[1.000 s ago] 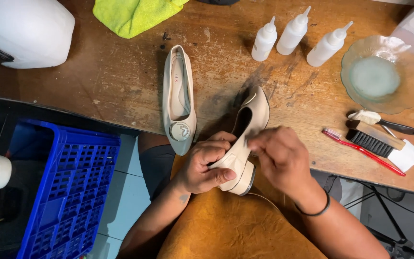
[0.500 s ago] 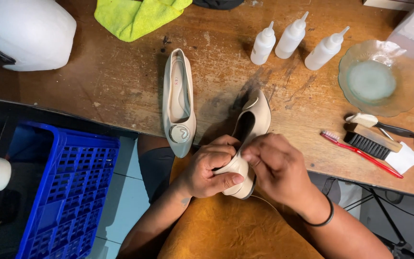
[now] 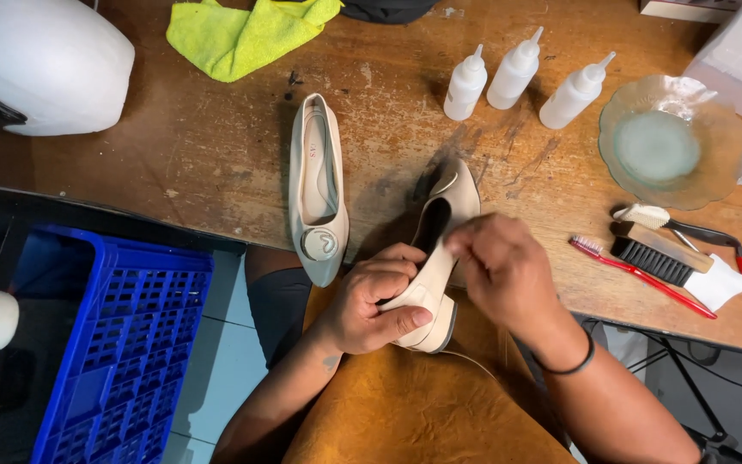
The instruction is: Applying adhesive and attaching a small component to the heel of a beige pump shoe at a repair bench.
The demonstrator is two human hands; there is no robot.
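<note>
Beside my gripped beige leather pump [image 3: 436, 258], its twin shoe [image 3: 317, 191] is lying; my left hand [image 3: 375, 301] and right hand [image 3: 501, 271] are clamping its heel, toe pointing toward the upper frame.

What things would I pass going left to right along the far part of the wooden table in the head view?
Large white rounded container → yellow-green cloth → three white squeeze bottles → round clear glass dish.

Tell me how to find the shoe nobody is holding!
Look at the brown wooden table and find the yellow-green cloth at its far edge. Just below the cloth lies a beige shoe flat on the wood, its toe at the table's near edge. Unlike the other shoe, gripped by the left hand and right hand, it shows a round ornament on its toe.
</note>
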